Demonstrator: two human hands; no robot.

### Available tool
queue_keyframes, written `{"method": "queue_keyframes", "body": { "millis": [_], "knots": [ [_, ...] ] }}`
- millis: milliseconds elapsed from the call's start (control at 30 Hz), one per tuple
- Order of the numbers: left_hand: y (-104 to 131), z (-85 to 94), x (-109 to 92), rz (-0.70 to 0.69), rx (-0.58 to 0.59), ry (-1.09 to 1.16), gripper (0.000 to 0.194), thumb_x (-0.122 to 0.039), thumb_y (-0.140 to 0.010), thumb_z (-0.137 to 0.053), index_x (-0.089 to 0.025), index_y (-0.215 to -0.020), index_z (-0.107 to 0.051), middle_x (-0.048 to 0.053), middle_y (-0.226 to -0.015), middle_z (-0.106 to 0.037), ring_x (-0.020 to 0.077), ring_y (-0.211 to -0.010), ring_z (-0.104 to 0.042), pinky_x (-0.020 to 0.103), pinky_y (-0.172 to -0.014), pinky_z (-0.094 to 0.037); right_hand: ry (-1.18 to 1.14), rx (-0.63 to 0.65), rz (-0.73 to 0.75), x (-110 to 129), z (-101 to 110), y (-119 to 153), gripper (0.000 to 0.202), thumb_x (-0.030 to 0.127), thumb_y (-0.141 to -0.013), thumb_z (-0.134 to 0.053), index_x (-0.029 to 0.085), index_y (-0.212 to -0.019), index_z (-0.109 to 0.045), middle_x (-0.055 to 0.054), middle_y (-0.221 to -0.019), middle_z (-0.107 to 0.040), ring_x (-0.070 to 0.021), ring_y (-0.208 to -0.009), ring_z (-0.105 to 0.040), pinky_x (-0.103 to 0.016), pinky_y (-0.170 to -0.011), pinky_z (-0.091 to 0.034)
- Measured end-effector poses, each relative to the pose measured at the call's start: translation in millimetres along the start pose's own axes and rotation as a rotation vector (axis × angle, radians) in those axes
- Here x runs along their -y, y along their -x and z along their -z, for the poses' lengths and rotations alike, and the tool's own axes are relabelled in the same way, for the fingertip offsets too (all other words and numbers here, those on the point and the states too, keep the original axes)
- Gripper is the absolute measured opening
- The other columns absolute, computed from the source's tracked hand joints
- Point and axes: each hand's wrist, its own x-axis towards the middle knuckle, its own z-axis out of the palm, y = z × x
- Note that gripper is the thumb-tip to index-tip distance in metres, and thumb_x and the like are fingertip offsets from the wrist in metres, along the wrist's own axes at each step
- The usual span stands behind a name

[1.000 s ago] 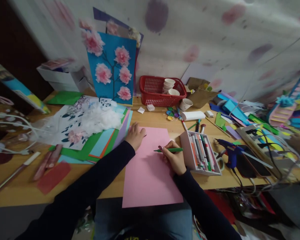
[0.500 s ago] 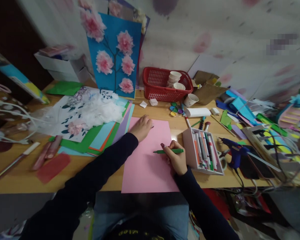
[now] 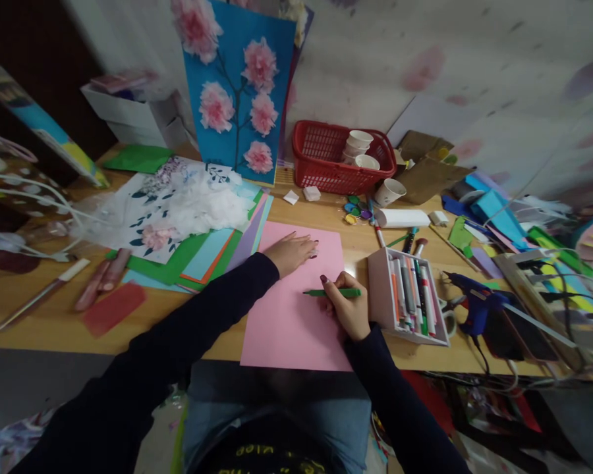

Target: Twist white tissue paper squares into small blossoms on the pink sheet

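Observation:
A sheet of pink paper (image 3: 281, 329) lies on the wooden table in front of me. My left hand (image 3: 291, 254) rests flat on its upper part, fingers stretched out to the right. In my right hand (image 3: 348, 306) is a green marker pen (image 3: 343, 292), pinched between thumb and fingers. The pen lies nearly level with its dark tip pointing left, over the middle of the sheet; I cannot tell whether the tip touches the paper. No marks can be made out on the sheet.
Right of the sheet stands a box (image 3: 383, 289) of markers, then a blue glue gun (image 3: 477, 299). Behind are a red basket (image 3: 321, 174) with paper cups and a blue flower picture (image 3: 222, 148). Coloured sheets (image 3: 172, 263) and white tissue (image 3: 202, 207) lie left.
My left hand has moved right and flattened, its fingers now spread across the pink paper. My right hand keeps the marker in nearly the same place. The view has shifted slightly.

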Motion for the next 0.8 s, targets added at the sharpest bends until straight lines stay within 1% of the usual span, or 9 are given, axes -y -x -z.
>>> {"method": "queue_keyframes", "body": {
  "millis": [100,200,300,367,500,667,800],
  "knots": [
    [-1,0.0,1,0.02,0.028,0.007,0.035,-0.012,-0.092,-0.035,-0.017,-0.122,-0.053,0.008,-0.138,-0.049,0.0191,-0.131,-0.038,0.039,-0.107,-0.025,0.0,0.007,0.007,-3,1,0,0.04,0.04,-0.075,-0.069,0.022,-0.056,-0.038,0.007,-0.033,-0.048,-0.0073,-0.026,-0.042,-0.017,-0.028,-0.029],
    [0,3.2,-1,0.058,0.023,0.017,0.035,-0.016,-0.094,-0.033,-0.017,-0.123,-0.052,0.008,-0.138,-0.05,0.0181,-0.132,-0.037,0.038,-0.108,-0.023,-0.003,0.011,0.014,-6,1,1,0.039,0.041,-0.076,-0.068,0.022,-0.058,-0.039,0.007,-0.034,-0.048,-0.008,-0.027,-0.044,-0.018,-0.029,-0.03],
    [4,8.1,-4,0.123,-0.008,0.02,0.038,-0.021,-0.096,-0.029,-0.013,-0.128,-0.047,0.011,-0.137,-0.05,0.0188,-0.134,-0.034,0.039,-0.109,-0.02,-0.01,0.01,0.016,-6,1,1,0.038,0.042,-0.076,-0.068,0.022,-0.06,-0.039,0.008,-0.034,-0.048,-0.008,-0.027,-0.044,-0.017,-0.028,-0.03],
    [9,10.1,-4,0.158,-0.016,0.021,0.038,-0.02,-0.096,-0.027,-0.012,-0.129,-0.045,0.012,-0.136,-0.051,0.0191,-0.134,-0.034,0.04,-0.11,-0.019,-0.012,0.008,0.019,-5,1,2,0.039,0.042,-0.075,-0.068,0.022,-0.06,-0.039,0.008,-0.034,-0.048,-0.0077,-0.026,-0.043,-0.017,-0.028,-0.029],
    [16,9.6,-1,0.184,0.003,0.034,0.035,-0.016,-0.094,-0.031,-0.015,-0.126,-0.047,0.01,-0.135,-0.052,0.0184,-0.132,-0.037,0.04,-0.109,-0.021,-0.001,-0.014,0.041,-3,2,3,0.041,0.041,-0.074,-0.069,0.022,-0.056,-0.038,0.008,-0.033,-0.046,-0.0065,-0.025,-0.039,-0.017,-0.027,-0.027],
    [16,9.9,-3,0.213,-0.013,0.057,0.034,-0.019,-0.096,-0.028,-0.011,-0.125,-0.043,0.012,-0.134,-0.053,0.0171,-0.129,-0.042,0.038,-0.108,-0.024,0.005,-0.007,0.056,-3,3,5,0.042,0.042,-0.077,-0.066,0.021,-0.053,-0.038,0.008,-0.033,-0.044,-0.006,-0.026,-0.039,-0.017,-0.029,-0.028],
    [15,12.3,-6,0.227,-0.014,0.067,0.031,-0.018,-0.096,-0.028,-0.012,-0.121,-0.044,0.012,-0.133,-0.054,0.0166,-0.127,-0.044,0.038,-0.108,-0.025,0.009,0.015,0.046,-2,2,5,0.041,0.042,-0.076,-0.067,0.021,-0.054,-0.039,0.007,-0.033,-0.047,-0.006,-0.026,-0.039,-0.017,-0.027,-0.027]
  ]
}}
